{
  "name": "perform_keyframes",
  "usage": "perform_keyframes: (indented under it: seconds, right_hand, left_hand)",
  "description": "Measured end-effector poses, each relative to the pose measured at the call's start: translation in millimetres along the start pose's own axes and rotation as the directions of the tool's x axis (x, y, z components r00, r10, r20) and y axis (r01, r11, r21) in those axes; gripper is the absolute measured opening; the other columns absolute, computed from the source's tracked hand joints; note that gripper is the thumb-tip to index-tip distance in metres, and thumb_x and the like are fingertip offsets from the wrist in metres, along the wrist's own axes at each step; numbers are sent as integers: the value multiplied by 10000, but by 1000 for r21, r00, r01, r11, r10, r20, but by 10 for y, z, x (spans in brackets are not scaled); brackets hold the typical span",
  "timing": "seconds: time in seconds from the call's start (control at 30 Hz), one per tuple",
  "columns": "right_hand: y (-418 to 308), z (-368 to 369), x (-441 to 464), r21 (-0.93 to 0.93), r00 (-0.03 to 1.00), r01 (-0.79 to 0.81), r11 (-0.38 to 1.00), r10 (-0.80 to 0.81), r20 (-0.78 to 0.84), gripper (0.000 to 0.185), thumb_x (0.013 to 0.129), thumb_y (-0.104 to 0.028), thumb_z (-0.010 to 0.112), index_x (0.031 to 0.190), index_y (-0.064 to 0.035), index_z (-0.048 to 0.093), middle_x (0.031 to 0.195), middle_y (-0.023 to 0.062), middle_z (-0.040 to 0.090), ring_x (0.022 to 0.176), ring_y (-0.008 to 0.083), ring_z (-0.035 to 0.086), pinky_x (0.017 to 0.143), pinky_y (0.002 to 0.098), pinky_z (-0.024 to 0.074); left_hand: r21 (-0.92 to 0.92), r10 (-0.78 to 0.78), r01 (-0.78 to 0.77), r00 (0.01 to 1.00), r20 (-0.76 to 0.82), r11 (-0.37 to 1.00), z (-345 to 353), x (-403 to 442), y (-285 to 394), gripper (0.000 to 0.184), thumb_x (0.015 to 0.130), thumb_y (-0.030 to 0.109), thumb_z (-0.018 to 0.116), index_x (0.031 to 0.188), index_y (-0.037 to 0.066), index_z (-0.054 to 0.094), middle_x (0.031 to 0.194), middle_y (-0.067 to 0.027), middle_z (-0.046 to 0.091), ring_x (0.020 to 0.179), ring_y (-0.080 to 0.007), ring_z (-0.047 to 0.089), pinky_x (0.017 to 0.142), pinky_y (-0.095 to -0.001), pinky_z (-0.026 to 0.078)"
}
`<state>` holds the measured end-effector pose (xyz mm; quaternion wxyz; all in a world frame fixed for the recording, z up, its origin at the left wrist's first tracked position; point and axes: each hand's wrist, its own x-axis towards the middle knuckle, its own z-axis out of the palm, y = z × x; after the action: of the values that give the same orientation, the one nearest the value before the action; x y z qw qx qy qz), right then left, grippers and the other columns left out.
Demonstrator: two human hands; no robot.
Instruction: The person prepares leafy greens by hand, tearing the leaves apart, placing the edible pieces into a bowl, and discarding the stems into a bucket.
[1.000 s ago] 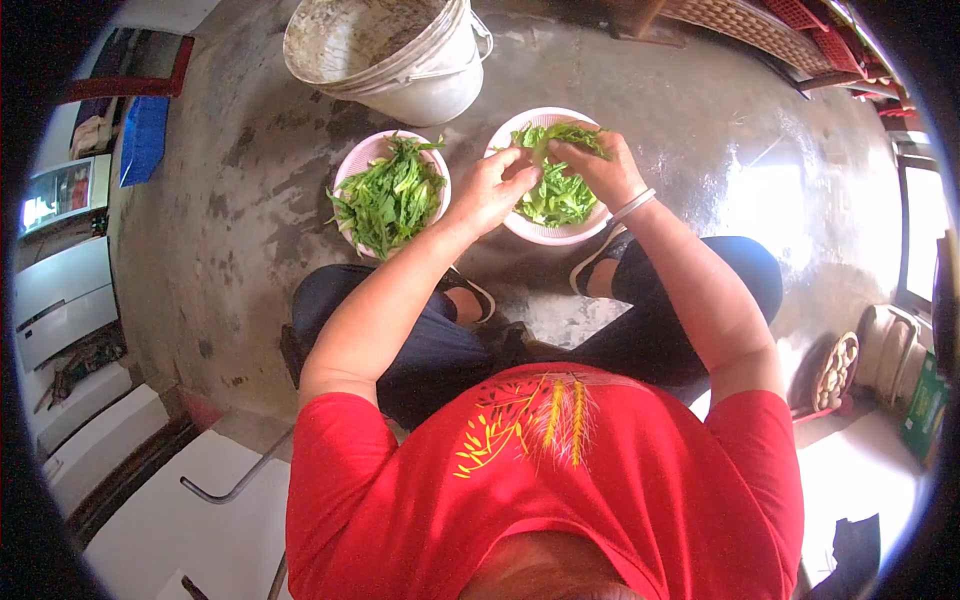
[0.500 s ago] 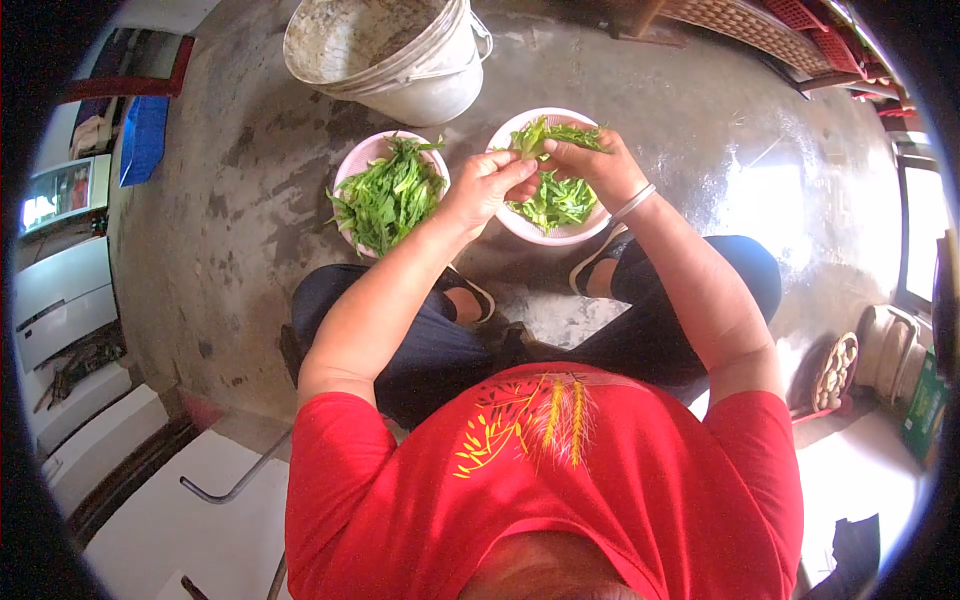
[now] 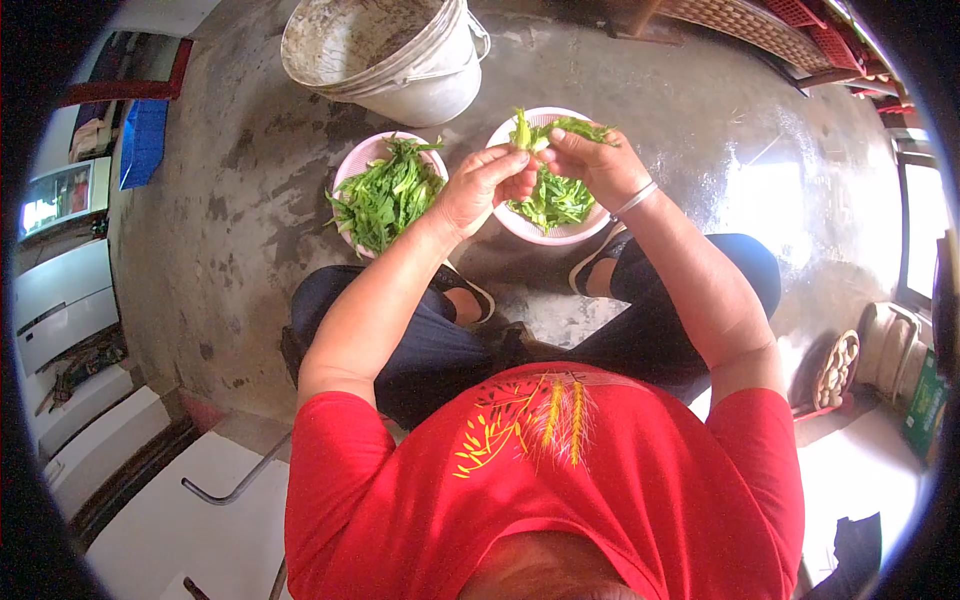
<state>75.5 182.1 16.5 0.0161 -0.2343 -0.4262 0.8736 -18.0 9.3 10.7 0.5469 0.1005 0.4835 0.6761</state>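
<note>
Two pink baskets stand on the floor. The left basket (image 3: 351, 162) is heaped with leafy greens (image 3: 388, 196); the right basket (image 3: 558, 236) holds cut or torn green pieces (image 3: 556, 200). Over the right basket my two hands are close together. My left hand (image 3: 488, 186) pinches a pale green piece (image 3: 522, 132) between thumb and fingers. My right hand (image 3: 598, 168), with a bracelet at the wrist, is closed on a leafy green stem (image 3: 575, 128) whose leaves stick out above the fingers.
A dirty white bucket (image 3: 430, 90) stands behind the left basket. My legs and shoes are on the near side of the baskets. A blue box (image 3: 144, 142) is at the left, woven furniture (image 3: 745, 35) at the upper right, and a metal rod (image 3: 240, 485) at the lower left.
My hands have drawn slightly apart at the fingertips, and the pale green piece now points upward from my left hand. The baskets have not moved.
</note>
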Motion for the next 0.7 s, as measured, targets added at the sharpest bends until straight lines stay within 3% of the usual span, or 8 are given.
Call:
perform_keyframes:
  seconds: [0.07, 0.17, 0.3, 0.33, 0.43, 0.47, 0.7]
  right_hand:
    - [-19, -40, 52, 20, 994, 46, 999, -43, -100, 176, 831, -90, 592, 957, 32, 578, 854, 95, 624, 769, 180, 628, 701, 274, 529]
    - [-99, -58, 72, -132, 984, 121, 984, -136, -116, 212, 854, -117, 571, 995, 42, 569, 893, 97, 623, 784, 172, 613, 729, 250, 503]
    - [-67, 32, 10, -436, 985, 145, 888, -86, 152, 287, 810, -128, 619, 1051, 20, 572, 907, 82, 629, 779, 156, 621, 706, 257, 523]
    - [20, 6, 35, -491, 977, 172, 854, -84, 195, 332, 780, -190, 651, 1044, 3, 595, 873, 101, 646, 763, 154, 621, 675, 271, 510]
    - [102, -32, 78, -761, 929, 371, 533, -211, 305, 370, 753, -267, 672, 992, 11, 621, 793, 136, 651, 732, 182, 626, 651, 299, 490]
    - [126, -24, 71, -753, 949, 316, 577, -187, 254, 375, 736, -314, 677, 926, 7, 642, 729, 162, 639, 701, 214, 628, 646, 335, 471]
    - [205, -46, 102, -740, 927, 372, 560, -262, 268, 328, 757, -301, 660, 877, 4, 648, 709, 165, 632, 650, 220, 614, 632, 347, 465]
  left_hand:
    - [34, 12, -11, 1000, -24, 999, -38, -6, -19, 200, 876, 226, 528, 894, 43, 608, 767, -5, 593, 690, -84, 558, 654, -227, 460]
    - [128, 20, -8, 996, -91, 992, -37, -17, -28, 187, 864, 223, 522, 847, 53, 600, 757, -6, 589, 667, -91, 551, 640, -233, 456]
    - [313, 21, 25, 990, -143, 950, -24, -9, -62, 200, 858, 233, 499, 833, 62, 600, 717, 4, 567, 630, -84, 525, 589, -217, 430]
    - [367, 22, 32, 990, -142, 930, -28, -6, -77, 204, 856, 234, 491, 834, 64, 601, 703, 8, 559, 617, -79, 515, 570, -211, 420]
    - [443, -31, 67, 995, -90, 894, -56, 5, -126, 217, 847, 218, 455, 837, 60, 604, 657, 26, 519, 580, -62, 468, 515, -196, 367]
    - [474, -53, 104, 992, -118, 875, -48, 14, -153, 219, 837, 194, 432, 874, 62, 602, 634, 39, 487, 556, -52, 427, 489, -199, 334]
    - [528, 34, -5, 998, -44, 849, -12, -12, -138, 208, 847, 205, 390, 861, 77, 553, 622, 47, 448, 543, -52, 399, 483, -204, 320]
